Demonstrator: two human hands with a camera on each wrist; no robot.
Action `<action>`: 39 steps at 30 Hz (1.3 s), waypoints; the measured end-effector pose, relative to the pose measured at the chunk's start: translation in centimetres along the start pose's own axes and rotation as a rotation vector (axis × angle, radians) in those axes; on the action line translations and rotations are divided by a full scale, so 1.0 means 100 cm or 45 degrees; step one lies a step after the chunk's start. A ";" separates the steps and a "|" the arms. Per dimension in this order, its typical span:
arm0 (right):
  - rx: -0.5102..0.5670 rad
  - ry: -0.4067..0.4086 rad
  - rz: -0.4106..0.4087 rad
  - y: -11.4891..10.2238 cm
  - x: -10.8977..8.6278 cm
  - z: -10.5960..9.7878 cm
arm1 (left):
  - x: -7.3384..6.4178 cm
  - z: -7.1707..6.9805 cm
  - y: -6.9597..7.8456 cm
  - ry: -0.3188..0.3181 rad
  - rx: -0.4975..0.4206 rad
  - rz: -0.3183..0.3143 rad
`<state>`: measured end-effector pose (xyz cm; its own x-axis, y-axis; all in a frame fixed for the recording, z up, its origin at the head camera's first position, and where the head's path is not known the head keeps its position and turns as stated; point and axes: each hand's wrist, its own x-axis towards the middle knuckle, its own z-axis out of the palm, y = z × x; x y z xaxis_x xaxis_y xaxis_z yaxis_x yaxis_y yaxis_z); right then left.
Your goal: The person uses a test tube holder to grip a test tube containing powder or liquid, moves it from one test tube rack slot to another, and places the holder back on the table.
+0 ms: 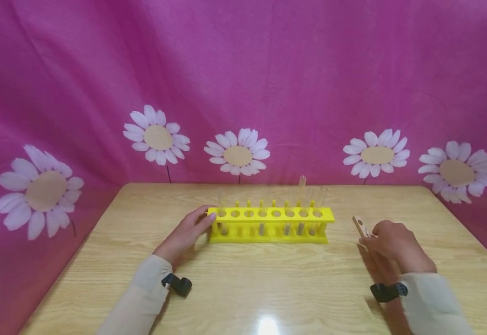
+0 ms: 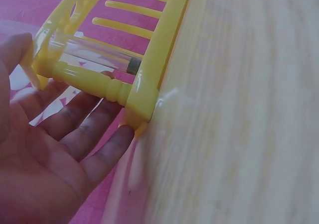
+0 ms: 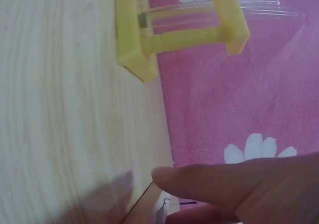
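Observation:
A yellow test tube rack point(image 1: 268, 239) stands on the table, with several clear test tubes in its holes. Some tubes hold dark material at the bottom, as the test tube point(image 2: 94, 54) nearest the left hand does. My left hand point(image 1: 185, 237) grips the rack's left end, thumb at the top plate and fingers behind the end post point(image 2: 82, 79). To the right of the rack, my right hand point(image 1: 398, 244) pinches a wooden test tube holder point(image 1: 357, 226) with a metal spring. The holder's tip points forward and left, apart from the rack; its rear is hidden under the fingers.
The wooden table point(image 1: 268, 279) carries the rack near its far side. Behind it hangs a magenta cloth point(image 1: 243, 70) printed with white daisies. One test tube point(image 1: 302, 186) rises higher than the others, towards the rack's right end.

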<state>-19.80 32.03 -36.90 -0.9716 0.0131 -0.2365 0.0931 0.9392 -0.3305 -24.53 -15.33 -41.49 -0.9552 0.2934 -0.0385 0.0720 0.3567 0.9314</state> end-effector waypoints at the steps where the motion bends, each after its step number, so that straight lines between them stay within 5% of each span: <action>1: 0.014 0.009 0.003 0.000 0.000 0.000 | 0.000 0.000 0.000 0.000 -0.014 -0.003; 8: 0.034 0.037 0.056 -0.003 0.001 0.006 | 0.000 0.000 -0.008 -0.006 -0.160 -0.007; 19: -0.028 0.103 0.073 -0.005 0.003 0.012 | -0.001 0.006 -0.014 0.006 -0.325 0.093; 27: -0.072 0.170 0.031 -0.001 0.000 0.012 | 0.001 0.009 -0.017 -0.007 -0.328 0.049; 39: 0.128 0.179 0.031 -0.004 -0.007 -0.007 | 0.000 0.007 -0.020 -0.009 -0.314 0.050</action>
<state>-19.36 31.87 -35.94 -0.9890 0.0896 -0.1176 0.1311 0.8991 -0.4177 -24.51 -15.40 -43.59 -0.9509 0.3095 -0.0027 0.0356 0.1182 0.9924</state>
